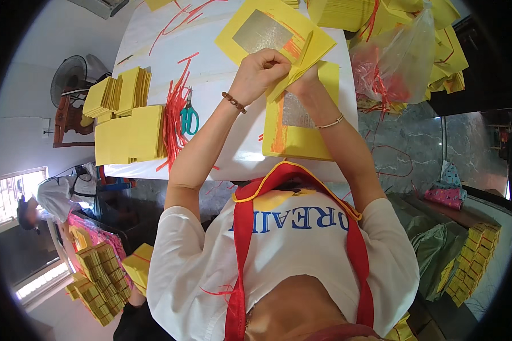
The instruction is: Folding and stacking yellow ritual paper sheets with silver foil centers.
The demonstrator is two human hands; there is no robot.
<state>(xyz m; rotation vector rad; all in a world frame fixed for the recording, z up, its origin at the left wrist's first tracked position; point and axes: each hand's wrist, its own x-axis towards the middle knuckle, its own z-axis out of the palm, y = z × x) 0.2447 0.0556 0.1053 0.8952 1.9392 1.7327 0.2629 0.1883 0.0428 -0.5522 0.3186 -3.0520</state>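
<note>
A folded yellow sheet of joss paper [299, 62] stands upright between my hands over the table. My left hand [261, 73] is closed, its fingers curled at the sheet's left edge. On the other side, my right hand [306, 80] grips the sheet's lower right part, its fingers mostly hidden behind the paper. Beneath and beyond them lies a yellow stack [233, 35] topped by a silver square with an orange band. Nearer to me, partly under my right forearm, is a second such stack [307, 146].
Teal-handled scissors [189, 120] lie beside a bundle of red strips [174, 128] on the white table [227, 145]. Yellow paper stacks [128, 133] stand at the left edge. A clear plastic bag [401, 59] sits at the right. Another person [68, 190] is at the far left.
</note>
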